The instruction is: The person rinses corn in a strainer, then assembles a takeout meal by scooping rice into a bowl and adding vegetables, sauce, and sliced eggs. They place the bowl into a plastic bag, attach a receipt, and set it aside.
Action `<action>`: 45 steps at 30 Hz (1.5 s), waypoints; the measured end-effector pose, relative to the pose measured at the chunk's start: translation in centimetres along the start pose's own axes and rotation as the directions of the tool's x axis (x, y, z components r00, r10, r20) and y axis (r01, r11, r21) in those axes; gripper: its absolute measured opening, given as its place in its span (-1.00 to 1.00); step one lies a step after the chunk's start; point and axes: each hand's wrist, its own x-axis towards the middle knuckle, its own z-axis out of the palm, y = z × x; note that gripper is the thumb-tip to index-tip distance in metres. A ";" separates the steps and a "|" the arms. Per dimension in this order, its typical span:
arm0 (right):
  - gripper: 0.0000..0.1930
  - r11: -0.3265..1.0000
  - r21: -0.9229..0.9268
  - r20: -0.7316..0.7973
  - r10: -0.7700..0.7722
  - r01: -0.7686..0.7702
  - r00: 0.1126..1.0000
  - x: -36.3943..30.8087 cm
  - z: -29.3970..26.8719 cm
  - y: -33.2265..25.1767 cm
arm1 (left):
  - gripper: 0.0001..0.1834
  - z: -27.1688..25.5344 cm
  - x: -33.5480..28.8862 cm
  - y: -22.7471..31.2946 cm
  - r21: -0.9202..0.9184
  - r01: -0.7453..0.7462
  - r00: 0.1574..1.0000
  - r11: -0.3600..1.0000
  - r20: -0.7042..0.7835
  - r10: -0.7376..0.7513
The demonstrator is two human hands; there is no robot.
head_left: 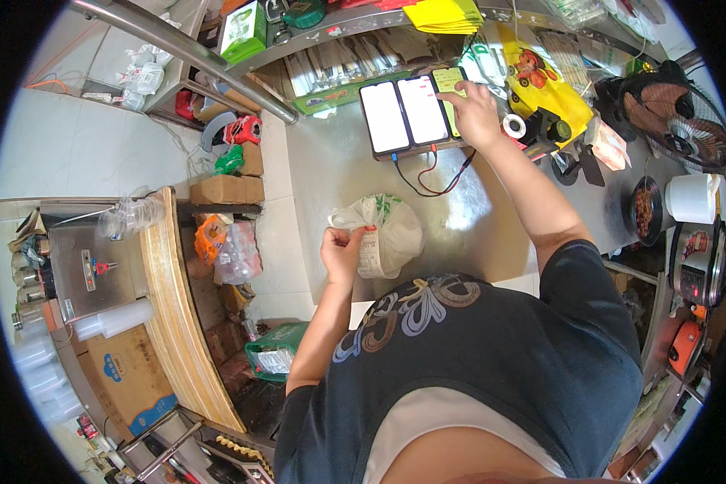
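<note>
A tied white plastic bag [401,234] with green print stands on the metal counter in front of me. A white paper receipt [370,256] hangs against its left side. My left hand [343,253] is closed in a pinch at the receipt's upper edge, right beside the bag. Three lit phones lean side by side on a stand beyond it: a left phone [385,118], a middle phone [422,110] and a right phone [448,79] with a yellow-green screen. Over the right phone, my right hand [473,110] holds nothing and points its index finger at the screen.
Charging cables [427,192] loop down from the phones onto the counter [323,161]. To the right are a yellow bag [540,89], a tape roll [513,126], a black fan [661,113] and a dark bowl of food [645,211]. A metal shelf edge [339,34] runs overhead.
</note>
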 end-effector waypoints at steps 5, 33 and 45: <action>-0.55 0.999 -0.048 0.177 0.027 -0.018 0.984 1.6 0.7 -0.4 | -0.68 -1.5 -1.4 -0.4 -0.416 0.199 0.980 0.887 0.081 -0.182; -0.44 0.448 0.799 0.328 0.235 -0.402 0.915 -14.6 3.9 -21.3 | -0.60 -23.5 -5.7 -18.2 -0.091 0.346 0.938 0.934 0.074 -0.340; -0.58 0.353 0.810 0.115 0.687 -0.468 0.717 -9.7 5.8 -30.0 | -0.68 -51.0 0.1 -26.7 -0.111 0.488 0.823 0.866 -0.272 -0.499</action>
